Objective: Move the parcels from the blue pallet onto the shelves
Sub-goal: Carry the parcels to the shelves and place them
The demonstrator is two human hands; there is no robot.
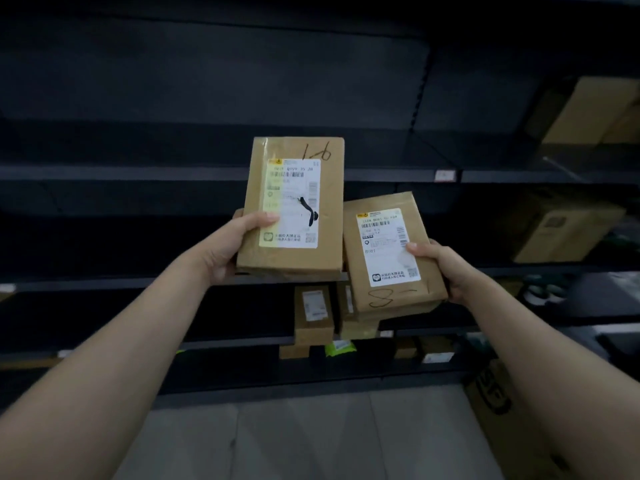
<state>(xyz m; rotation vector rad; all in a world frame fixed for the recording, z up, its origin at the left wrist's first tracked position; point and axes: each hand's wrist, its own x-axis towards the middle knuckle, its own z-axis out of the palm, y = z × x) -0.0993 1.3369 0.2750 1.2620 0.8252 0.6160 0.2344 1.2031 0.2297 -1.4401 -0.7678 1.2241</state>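
Note:
My left hand (230, 249) grips a brown cardboard parcel (329, 209) by its lower left edge, thumb on its white and yellow label. My right hand (446, 271) grips a second brown parcel (353, 258) at its right edge, thumb on the white label. Both parcels are held up, label toward me, in front of the dark shelves (138, 173). The right parcel sits lower and tilts slightly. The blue pallet is out of view.
Two small boxes (313, 315) stand on a lower shelf behind the held parcels, with more packets under them. Larger cartons (568, 233) sit on the shelves at right. A black printed carton (498, 407) stands on the grey floor at lower right.

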